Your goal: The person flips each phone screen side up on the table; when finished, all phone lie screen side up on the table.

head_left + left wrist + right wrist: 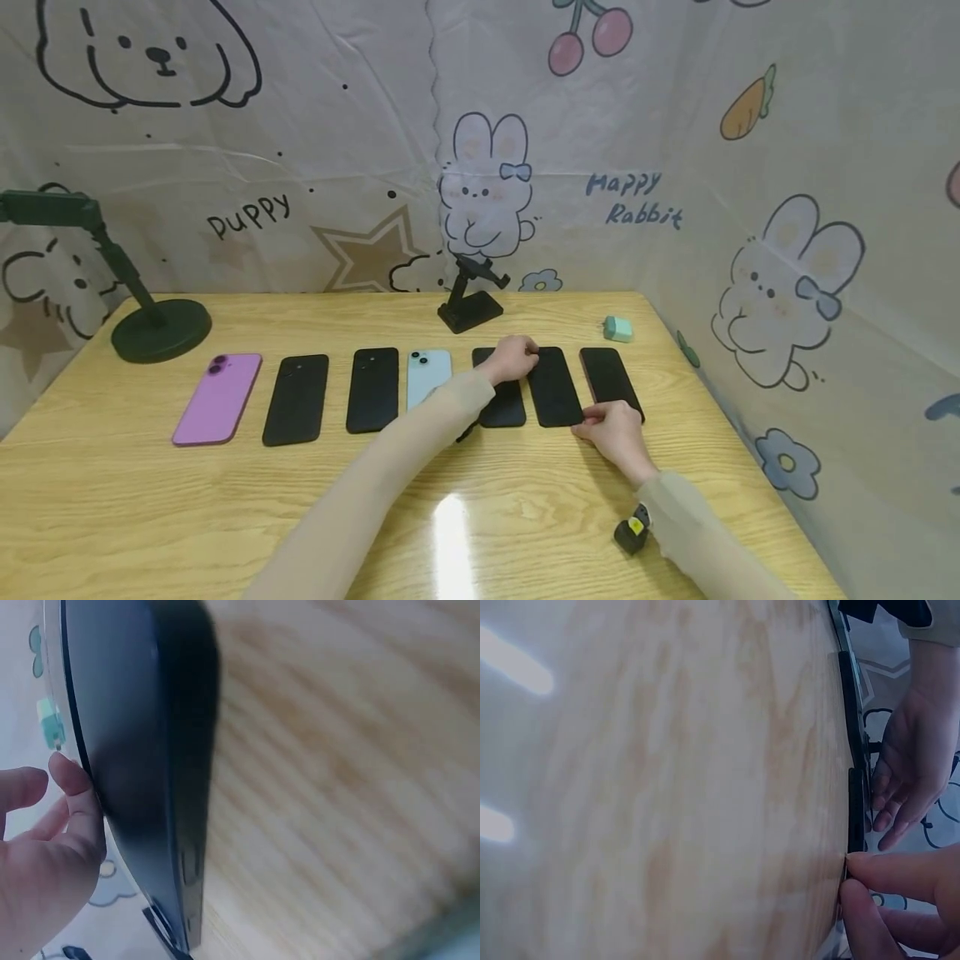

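Note:
Several phones lie in a row on the wooden table. My left hand reaches over one black phone, its fingertips at the upper left corner of the neighbouring black phone. At that neighbour's lower right corner, the thumb and index finger of my right hand pinch the edge. The right wrist view shows this grip on the phone's thin dark side, with my left hand loosely bent beyond it. Large in the left wrist view is a dark phone, beside the left thumb and fingers.
A dark-edged phone lies rightmost. Leftward are a light blue phone, black phones and a pink phone. Behind stand a black phone stand, a mint charger plug and a green lamp.

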A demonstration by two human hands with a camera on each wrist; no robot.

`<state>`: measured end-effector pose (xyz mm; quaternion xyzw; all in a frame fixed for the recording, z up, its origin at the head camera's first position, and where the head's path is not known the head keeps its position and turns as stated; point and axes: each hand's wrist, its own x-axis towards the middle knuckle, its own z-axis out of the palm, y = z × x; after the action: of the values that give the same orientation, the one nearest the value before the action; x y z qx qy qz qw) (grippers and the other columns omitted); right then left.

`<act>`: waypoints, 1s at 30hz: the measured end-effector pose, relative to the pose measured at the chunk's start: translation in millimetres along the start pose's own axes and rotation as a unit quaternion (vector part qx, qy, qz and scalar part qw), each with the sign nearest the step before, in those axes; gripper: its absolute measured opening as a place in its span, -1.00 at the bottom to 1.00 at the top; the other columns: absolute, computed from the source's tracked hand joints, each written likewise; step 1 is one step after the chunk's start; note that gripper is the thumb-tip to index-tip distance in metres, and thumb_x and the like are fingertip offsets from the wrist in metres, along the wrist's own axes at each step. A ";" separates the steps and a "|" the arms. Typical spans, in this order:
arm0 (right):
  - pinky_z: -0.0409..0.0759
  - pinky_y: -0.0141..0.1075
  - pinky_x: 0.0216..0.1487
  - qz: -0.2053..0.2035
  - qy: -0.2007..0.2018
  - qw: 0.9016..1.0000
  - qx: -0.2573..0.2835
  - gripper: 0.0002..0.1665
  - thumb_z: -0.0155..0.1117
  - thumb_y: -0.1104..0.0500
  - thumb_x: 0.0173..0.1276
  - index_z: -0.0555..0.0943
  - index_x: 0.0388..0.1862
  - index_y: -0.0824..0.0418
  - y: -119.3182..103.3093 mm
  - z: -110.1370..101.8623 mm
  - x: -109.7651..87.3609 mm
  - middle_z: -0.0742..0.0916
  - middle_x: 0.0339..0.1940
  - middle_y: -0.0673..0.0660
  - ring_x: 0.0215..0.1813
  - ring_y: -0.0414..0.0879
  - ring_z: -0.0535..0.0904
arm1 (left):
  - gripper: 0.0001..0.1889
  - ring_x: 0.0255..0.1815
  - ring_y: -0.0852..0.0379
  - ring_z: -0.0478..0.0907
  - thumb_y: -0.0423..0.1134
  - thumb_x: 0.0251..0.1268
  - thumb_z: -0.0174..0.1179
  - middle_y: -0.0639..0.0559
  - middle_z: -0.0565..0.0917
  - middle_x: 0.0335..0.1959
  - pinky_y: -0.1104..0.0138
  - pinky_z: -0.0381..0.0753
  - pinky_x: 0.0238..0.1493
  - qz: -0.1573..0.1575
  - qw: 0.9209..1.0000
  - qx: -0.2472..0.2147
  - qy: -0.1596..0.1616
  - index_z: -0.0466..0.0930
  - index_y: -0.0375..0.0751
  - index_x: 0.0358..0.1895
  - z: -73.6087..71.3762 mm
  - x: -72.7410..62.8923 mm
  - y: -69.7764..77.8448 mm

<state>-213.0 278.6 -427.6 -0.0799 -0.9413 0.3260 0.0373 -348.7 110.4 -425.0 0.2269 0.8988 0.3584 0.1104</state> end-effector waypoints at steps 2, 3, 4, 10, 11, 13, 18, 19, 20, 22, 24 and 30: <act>0.57 0.00 -0.03 0.001 -0.001 1.000 0.002 -0.66 0.49 0.26 0.06 0.71 -0.20 0.43 -0.8 0.4 -0.6 0.77 -0.42 0.18 -0.25 0.03 0.68 | -0.67 -0.15 -0.01 0.64 -0.30 0.43 0.03 -0.18 0.63 0.06 0.28 0.61 -0.11 -0.012 1.000 -0.012 -0.005 0.55 -0.30 0.16 -5.6 -0.8 -4.2; 0.58 -0.01 -0.03 0.001 -0.001 1.000 0.003 -0.65 0.50 0.25 0.05 0.70 -0.20 0.43 -1.4 0.4 -1.2 0.77 -0.41 0.18 -0.25 0.03 0.68 | -0.67 -0.20 0.01 0.65 -0.29 0.42 0.04 -0.17 0.63 0.05 0.29 0.61 -0.15 -0.013 1.000 -0.017 -0.008 0.55 -0.28 0.16 -8.0 0.4 -9.3; 0.58 -0.01 -0.04 0.000 -0.001 1.000 0.004 -0.64 0.50 0.24 0.05 0.70 -0.20 0.44 -2.1 0.3 -1.8 0.77 -0.41 0.18 -0.26 0.02 0.68 | -0.67 -0.21 0.03 0.65 -0.28 0.41 0.05 -0.16 0.63 0.05 0.29 0.62 -0.15 -0.016 1.000 -0.019 -0.009 0.55 -0.28 0.16 -10.6 2.2 -14.4; 0.60 -0.17 -0.22 -0.018 0.022 1.000 0.009 -0.56 0.53 0.14 0.05 0.70 -0.16 0.41 -12.8 -0.6 -8.3 0.76 -0.39 0.18 -0.33 -0.04 0.66 | -0.71 -0.05 0.07 0.59 -0.21 0.34 0.11 -0.07 0.68 -0.07 0.29 0.57 -0.02 0.008 0.999 0.021 0.036 0.65 -0.23 0.02 -19.5 23.1 -59.4; 0.60 -0.20 -0.26 -0.021 0.021 0.999 0.013 -0.56 0.53 0.12 0.05 0.70 -0.15 0.40 -16.3 0.0 -9.6 0.76 -0.39 0.18 -0.35 -0.06 0.66 | -0.71 -0.02 0.06 0.59 -0.19 0.35 0.10 -0.06 0.68 -0.06 0.27 0.56 0.01 0.010 0.998 0.033 0.048 0.66 -0.22 0.01 -23.7 17.8 -59.6; 0.59 -0.25 -0.29 -0.030 0.014 0.999 0.018 -0.57 0.52 0.11 0.06 0.71 -0.15 0.37 -23.7 3.4 -11.5 0.76 -0.38 0.15 -0.36 -0.09 0.65 | -0.70 0.07 0.01 0.56 -0.21 0.37 0.06 -0.08 0.66 0.00 0.20 0.53 0.11 -0.013 0.998 0.042 0.045 0.64 -0.22 0.04 -33.5 8.0 -56.8; 0.61 -0.23 -0.25 -0.040 -0.026 0.998 0.028 -0.58 0.52 0.08 0.08 0.71 -0.13 0.31 -45.2 20.4 -14.4 0.76 -0.35 0.09 -0.33 -0.13 0.64 | -0.70 0.04 0.03 0.56 -0.20 0.37 0.07 -0.08 0.67 -0.02 0.25 0.57 0.04 -0.035 0.998 0.044 0.041 0.66 -0.22 0.02 -43.2 2.6 -65.9; 0.62 -0.22 -0.24 -0.042 -0.031 0.998 0.029 -0.56 0.52 0.08 0.07 0.71 -0.12 0.31 -49.3 24.2 -14.5 0.76 -0.35 0.08 -0.32 -0.12 0.64 | -0.70 0.05 0.02 0.55 -0.20 0.36 0.08 -0.09 0.67 -0.02 0.26 0.57 0.05 -0.039 0.997 0.049 0.039 0.66 -0.24 0.01 -45.1 -0.8 -64.1; 0.62 -0.20 -0.23 -0.042 -0.036 0.998 0.028 -0.54 0.52 0.07 0.06 0.70 -0.10 0.31 -53.5 27.8 -14.3 0.75 -0.35 0.08 -0.31 -0.12 0.64 | -0.71 0.10 0.02 0.53 -0.22 0.34 0.10 -0.09 0.66 -0.01 0.26 0.55 0.09 -0.049 0.997 0.043 0.031 0.67 -0.25 0.00 -45.8 0.0 -65.1; 0.62 -0.17 -0.20 -0.041 -0.040 0.998 0.026 -0.49 0.53 0.06 0.05 0.68 -0.05 0.31 -61.1 34.3 -14.1 0.75 -0.31 0.09 -0.27 -0.09 0.64 | -0.71 0.20 0.00 0.47 -0.23 0.33 0.11 -0.11 0.64 0.05 0.24 0.50 0.19 -0.059 0.997 0.044 0.026 0.66 -0.28 0.01 -49.0 -8.0 -58.7; 0.61 -0.13 -0.14 -0.037 -0.041 0.998 0.016 -0.42 0.55 0.03 0.02 0.66 0.00 0.30 -68.0 39.9 -13.4 0.74 -0.25 0.12 -0.20 -0.05 0.65 | -0.68 0.32 -0.05 0.37 -0.28 0.36 0.09 -0.15 0.58 0.16 0.19 0.39 0.32 -0.087 0.995 0.046 0.010 0.60 -0.33 0.10 -52.8 -18.9 -48.0; 0.55 0.00 -0.04 -0.011 -0.052 0.998 -0.028 -0.14 0.55 -0.07 0.01 0.49 0.21 0.35 -81.4 52.3 -13.5 0.61 0.02 0.29 -0.02 0.12 0.56 | -0.61 0.35 -0.08 0.34 -0.24 0.40 0.06 -0.19 0.52 0.23 0.19 0.37 0.33 -0.087 0.993 0.077 0.001 0.50 -0.36 0.20 -51.6 -33.4 -44.2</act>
<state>-216.4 181.4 -418.4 -0.0534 -0.9514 0.3031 -0.0100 -352.7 35.1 -417.4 0.1549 0.9402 0.2774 0.1226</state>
